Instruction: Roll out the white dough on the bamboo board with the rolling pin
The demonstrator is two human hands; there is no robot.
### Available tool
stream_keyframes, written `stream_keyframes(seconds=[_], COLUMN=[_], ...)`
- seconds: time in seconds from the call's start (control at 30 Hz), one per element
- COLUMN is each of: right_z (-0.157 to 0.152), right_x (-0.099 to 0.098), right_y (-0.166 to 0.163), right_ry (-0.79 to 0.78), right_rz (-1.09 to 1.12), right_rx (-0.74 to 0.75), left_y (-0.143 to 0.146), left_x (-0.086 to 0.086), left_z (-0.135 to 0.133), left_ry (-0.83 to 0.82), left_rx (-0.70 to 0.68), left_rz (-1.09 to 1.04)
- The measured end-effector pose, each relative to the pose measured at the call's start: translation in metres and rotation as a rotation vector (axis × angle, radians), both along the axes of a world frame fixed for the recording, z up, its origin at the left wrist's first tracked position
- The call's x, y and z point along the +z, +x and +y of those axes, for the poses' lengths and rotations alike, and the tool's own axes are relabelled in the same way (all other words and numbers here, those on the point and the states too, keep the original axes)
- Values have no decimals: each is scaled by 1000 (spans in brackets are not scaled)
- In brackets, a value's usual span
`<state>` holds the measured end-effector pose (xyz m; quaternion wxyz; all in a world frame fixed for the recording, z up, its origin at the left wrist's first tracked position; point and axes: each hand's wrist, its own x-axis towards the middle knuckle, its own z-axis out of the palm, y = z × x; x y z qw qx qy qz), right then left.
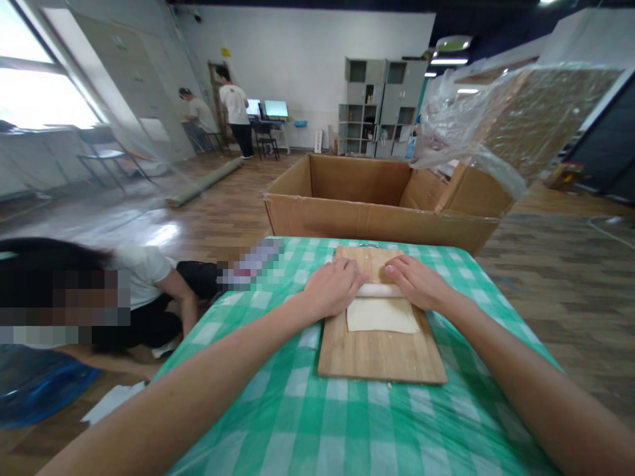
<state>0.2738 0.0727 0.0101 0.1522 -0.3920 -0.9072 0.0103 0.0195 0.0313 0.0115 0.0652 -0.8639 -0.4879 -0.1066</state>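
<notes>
A wooden cutting board [377,357] lies on a table with a green-and-white checked cloth [307,410]. On the board is a flat, pale sheet of dough [381,315]. Its far edge is rolled into a thin white roll [381,290]. My left hand [333,287] rests palm-down on the left end of the roll, fingers curled over it. On the right end sits my right hand [419,283], its fingers stretched flat across the roll.
A large open cardboard box [367,215] stands just beyond the table's far edge, with crumpled clear plastic [496,125] above its right side. A person crouches on the floor at the left [143,291]. Two people stand by monitors at the far wall [233,112].
</notes>
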Motion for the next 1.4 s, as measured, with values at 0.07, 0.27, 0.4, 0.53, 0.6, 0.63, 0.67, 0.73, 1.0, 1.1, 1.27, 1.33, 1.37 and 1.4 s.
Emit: stream_keyframes(seconds=[0.07, 0.27, 0.4, 0.53, 0.6, 0.63, 0.67, 0.73, 1.0, 1.1, 1.27, 1.33, 1.37, 1.4], right_z=[12, 47, 44, 15, -10, -23, -36, -61, -82, -68, -36, -21, -15, -9], right_x=[-2, -7, -7, -7, -8, -8, -9, -9, 2, 13, 26, 24, 21, 18], right_y=[0, -3, -3, 0, 2, 3, 4, 7, 14, 14, 12, 11, 10, 9], right_ry=[1, -37, -33, 24, 77, 90, 89, 91, 46, 1, -67, -93, -104, -109], right_rz=[-31, -35, -48, -97, -120, -106, -89, -50, 30, -33, -48, -39, -38, -36], right_rx=[-15, -36, -20, 44, 31, -14, -58, -100, -5, 30, 25, 9, -1, -14], left_y=[-1, -3, -2, 3, 5, 5, 6, 4, -7, -13, -20, -20, -19, -19], left_x=[0, 1, 3, 4, 2, 0, -2, -5, 13, 23, 34, 32, 30, 26], left_z=[11, 45, 39, 7, -13, -23, -33, -51, -70, -56, -13, 3, 9, 13], left_ry=[-35, -110, -81, -16, 8, 16, 26, 44, -124, -220, -284, -256, -242, -228], left_rx=[-47, -128, -132, -13, 53, 67, 69, 52, -3, -50, -86, -76, -71, -69], left_rz=[56, 66, 51, 13, -23, -36, -43, -45, -73, -123, -185, -177, -171, -162])
